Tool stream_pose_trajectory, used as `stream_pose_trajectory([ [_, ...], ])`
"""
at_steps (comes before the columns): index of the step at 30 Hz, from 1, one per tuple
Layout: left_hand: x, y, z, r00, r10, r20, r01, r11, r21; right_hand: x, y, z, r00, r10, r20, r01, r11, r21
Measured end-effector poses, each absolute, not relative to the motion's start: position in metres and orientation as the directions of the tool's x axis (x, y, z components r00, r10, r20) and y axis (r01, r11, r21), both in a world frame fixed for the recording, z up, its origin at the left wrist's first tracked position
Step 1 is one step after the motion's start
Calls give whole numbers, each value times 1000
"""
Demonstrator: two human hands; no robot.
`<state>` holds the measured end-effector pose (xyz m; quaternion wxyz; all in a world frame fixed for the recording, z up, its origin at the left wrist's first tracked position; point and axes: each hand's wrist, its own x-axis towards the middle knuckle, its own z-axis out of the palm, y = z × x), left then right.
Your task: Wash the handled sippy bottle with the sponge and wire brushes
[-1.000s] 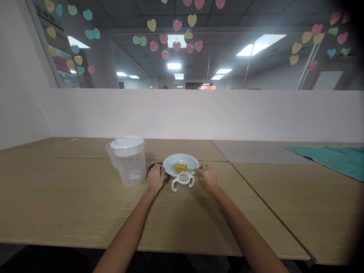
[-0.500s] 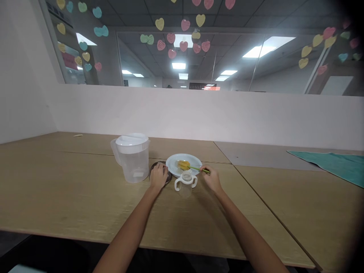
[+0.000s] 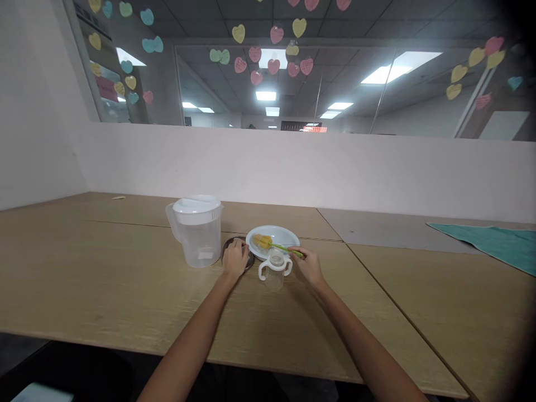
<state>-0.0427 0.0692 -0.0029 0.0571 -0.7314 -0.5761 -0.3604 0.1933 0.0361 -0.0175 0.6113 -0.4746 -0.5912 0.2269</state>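
My right hand [image 3: 309, 265] is closed around the green handle of a brush [image 3: 285, 248] with a yellow sponge-like head. The head lies over a pale blue-white plate [image 3: 273, 230], toward its left side. Just in front of the plate stands a clear baby bottle [image 3: 275, 278], open at the top, with a white two-handled ring. My left hand [image 3: 235, 258] rests over a dark round dish [image 3: 226, 245] left of the plate, its fingers curled down around something clear that is mostly hidden.
A clear plastic pitcher [image 3: 201, 237] with a white lid stands left of the dish. Far to the right lies a teal cloth [image 3: 498, 240]. A small pale piece [image 3: 119, 197] sits at the back left. Seams cross the wooden tabletop [image 3: 125, 279], and a white wall runs behind it.
My right hand has shifted a little left, sliding the brush's yellow head leftward across the plate. My left hand stays over the dark dish. The view has turned slightly.
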Motion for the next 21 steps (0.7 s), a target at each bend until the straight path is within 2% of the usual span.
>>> stream_pose_trajectory([
  [3,-43,70,-3,80,797,599,882,-337,331,191,37,-19,210,836,506,283,444,-850],
  [6,-44,72,-5,82,789,609,878,-346,331,192,37,-17,311,829,466,207,419,-884],
  [9,-44,72,-6,77,775,627,872,-357,335,196,35,-10,420,822,385,51,402,-914],
  [12,-42,68,-4,78,731,677,846,-407,343,199,30,-1,450,852,266,-133,359,-924],
  [15,-39,62,0,104,663,741,812,-487,322,201,25,6,378,911,166,-256,275,-927],
  [21,-36,55,7,99,547,831,800,-540,260,202,22,10,148,970,195,-391,239,-889],
])
